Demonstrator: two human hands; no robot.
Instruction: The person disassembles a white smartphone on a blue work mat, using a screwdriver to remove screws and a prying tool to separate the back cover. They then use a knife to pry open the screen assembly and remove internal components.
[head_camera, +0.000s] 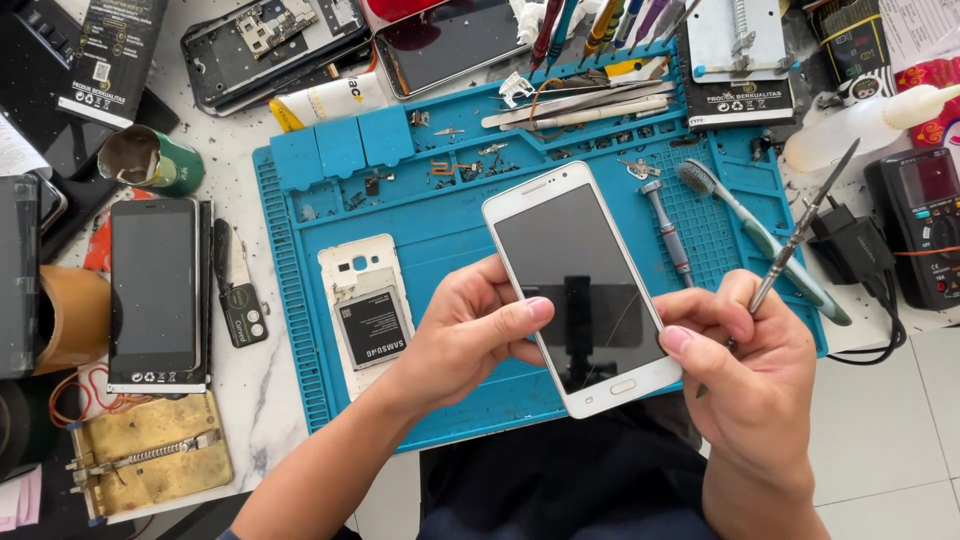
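Note:
Both my hands hold a white smartphone (570, 270) with a dark, cracked screen above the blue repair mat (430, 220). My left hand (470, 335) grips its left edge, thumb lying across the lower screen. My right hand (745, 375) grips the lower right corner and also holds metal tweezers (800, 235) that point up and to the right. A white back cover (365, 310) with a black battery lies on the mat to the left of my left hand.
A screwdriver (668, 228) and toothbrush (760, 240) lie on the mat's right. A black phone (155, 290) rests at the left beside a brass clamp (150, 455). A squeeze bottle (865, 125), multimeter (925, 220), opened phone (270, 45) and tool rack (600, 25) line the back.

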